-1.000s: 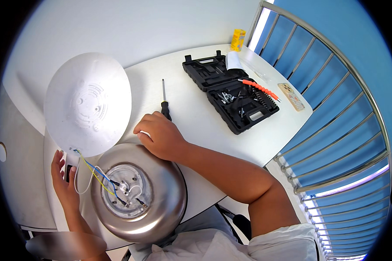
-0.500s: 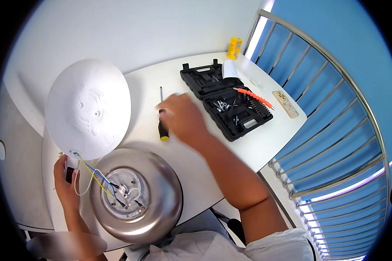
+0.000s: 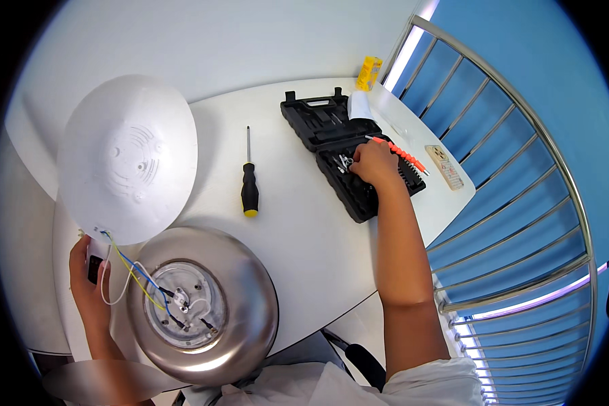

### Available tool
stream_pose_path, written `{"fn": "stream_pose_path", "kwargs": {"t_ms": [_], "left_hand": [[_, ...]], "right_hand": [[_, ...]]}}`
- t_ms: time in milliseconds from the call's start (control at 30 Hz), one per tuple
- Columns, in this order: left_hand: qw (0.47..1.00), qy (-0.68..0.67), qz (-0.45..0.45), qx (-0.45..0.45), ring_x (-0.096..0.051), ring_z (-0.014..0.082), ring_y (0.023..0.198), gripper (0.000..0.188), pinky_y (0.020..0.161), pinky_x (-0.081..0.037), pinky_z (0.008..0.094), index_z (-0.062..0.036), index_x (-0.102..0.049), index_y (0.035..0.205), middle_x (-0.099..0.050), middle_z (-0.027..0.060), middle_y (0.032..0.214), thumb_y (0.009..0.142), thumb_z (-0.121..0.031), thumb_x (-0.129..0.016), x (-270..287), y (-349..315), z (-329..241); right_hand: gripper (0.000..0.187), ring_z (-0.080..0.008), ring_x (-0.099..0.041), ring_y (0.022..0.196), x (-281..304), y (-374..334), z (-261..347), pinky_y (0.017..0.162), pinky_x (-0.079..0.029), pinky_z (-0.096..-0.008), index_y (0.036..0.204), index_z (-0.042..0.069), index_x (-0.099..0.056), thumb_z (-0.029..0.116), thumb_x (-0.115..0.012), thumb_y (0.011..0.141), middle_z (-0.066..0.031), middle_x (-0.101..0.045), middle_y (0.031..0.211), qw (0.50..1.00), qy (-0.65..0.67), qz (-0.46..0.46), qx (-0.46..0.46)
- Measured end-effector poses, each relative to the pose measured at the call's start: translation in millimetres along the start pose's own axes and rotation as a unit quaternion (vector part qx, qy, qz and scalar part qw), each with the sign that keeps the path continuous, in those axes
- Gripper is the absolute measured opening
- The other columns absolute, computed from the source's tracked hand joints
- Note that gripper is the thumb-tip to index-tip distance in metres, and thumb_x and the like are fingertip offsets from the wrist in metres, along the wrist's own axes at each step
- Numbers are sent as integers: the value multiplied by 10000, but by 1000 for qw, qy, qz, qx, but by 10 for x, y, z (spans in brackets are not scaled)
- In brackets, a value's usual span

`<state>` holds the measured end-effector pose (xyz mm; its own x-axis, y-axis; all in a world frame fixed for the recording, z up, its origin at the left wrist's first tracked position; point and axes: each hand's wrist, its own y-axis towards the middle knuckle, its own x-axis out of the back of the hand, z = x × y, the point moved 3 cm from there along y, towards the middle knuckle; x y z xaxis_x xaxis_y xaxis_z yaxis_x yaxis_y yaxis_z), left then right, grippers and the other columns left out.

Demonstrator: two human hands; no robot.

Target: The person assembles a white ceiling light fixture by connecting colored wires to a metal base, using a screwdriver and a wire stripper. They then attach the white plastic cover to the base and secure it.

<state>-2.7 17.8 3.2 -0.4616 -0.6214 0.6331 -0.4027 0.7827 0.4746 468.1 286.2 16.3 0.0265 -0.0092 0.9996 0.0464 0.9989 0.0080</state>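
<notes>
My left hand (image 3: 91,284) is closed round a white block-shaped part with a dark panel (image 3: 96,260), at the lower edge of a white round lamp cover (image 3: 125,155) that stands tilted. Blue, yellow-green and white wires (image 3: 137,269) run from there to the round centre of a brushed-metal lamp bowl (image 3: 247,298). My right hand (image 3: 377,162) reaches down into the open black tool case (image 3: 342,186), fingers pinched among small metal pieces; what they hold is hidden. A black-and-yellow screwdriver (image 3: 249,189) lies between lamp and case.
An orange flexible shaft (image 3: 413,161) lies across the case beside a row of bits. White paper (image 3: 360,107) rests on its lid. A yellow box (image 3: 369,73) and a beige patterned strip (image 3: 444,167) are on the white table (image 3: 298,284). Metal railings (image 3: 504,142) stand at the right.
My right hand has moved from over the screwdriver to the right, into the tool case. The screwdriver now lies uncovered. My left hand keeps its hold.
</notes>
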Motion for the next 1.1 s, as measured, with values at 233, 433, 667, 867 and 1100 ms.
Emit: {"fn": "stream_pose_path", "kwargs": {"t_ms": [233, 433, 667, 867, 1100], "left_hand": [[1000, -15, 9, 3, -496, 278, 1211, 459, 1060, -339, 372, -22, -485, 1308, -528, 155, 1279, 861, -62, -581, -23, 28, 27], [1000, -16, 14, 3, -485, 283, 1225, 474, 1070, -327, 383, -20, -479, 1316, -523, 159, 1284, 855, -52, -582, -16, 27, 46], [1000, -12, 17, -11, -476, 287, 1237, 477, 1075, -323, 387, -16, -472, 1323, -516, 164, 1296, 862, -64, -587, -13, 18, 53], [1000, -22, 20, -3, -475, 285, 1238, 480, 1078, -319, 386, -15, -469, 1326, -515, 164, 1301, 867, -86, -590, -15, 21, 84], [1000, -15, 18, -2, -481, 284, 1232, 481, 1076, -321, 379, -13, -470, 1321, -515, 162, 1300, 861, -84, -588, -3, 21, 73]], "right_hand": [[144, -246, -641, 909, -166, 228, -304, 799, -495, -369, 925, 121, -702, 105, -659, 788, -61, -689, 936, 990, 97, -100, 14], [136, -229, -644, 865, -121, 235, -325, 761, -500, -345, 904, 116, -698, 75, -651, 783, -85, -678, 879, 941, 312, -90, 96], [84, -265, -603, 942, -77, 188, -196, 802, -501, -390, 833, 135, -703, 136, -626, 797, -71, -641, 917, 969, 131, -188, 90], [89, -279, -597, 961, -124, 152, -60, 809, -501, -400, 781, 140, -699, 152, -612, 793, -73, -627, 941, 986, 94, -94, 96], [79, -276, -628, 913, -84, 160, -158, 806, -509, -386, 816, 140, -701, 134, -637, 771, -77, -646, 934, 991, 121, -21, 60]]}}
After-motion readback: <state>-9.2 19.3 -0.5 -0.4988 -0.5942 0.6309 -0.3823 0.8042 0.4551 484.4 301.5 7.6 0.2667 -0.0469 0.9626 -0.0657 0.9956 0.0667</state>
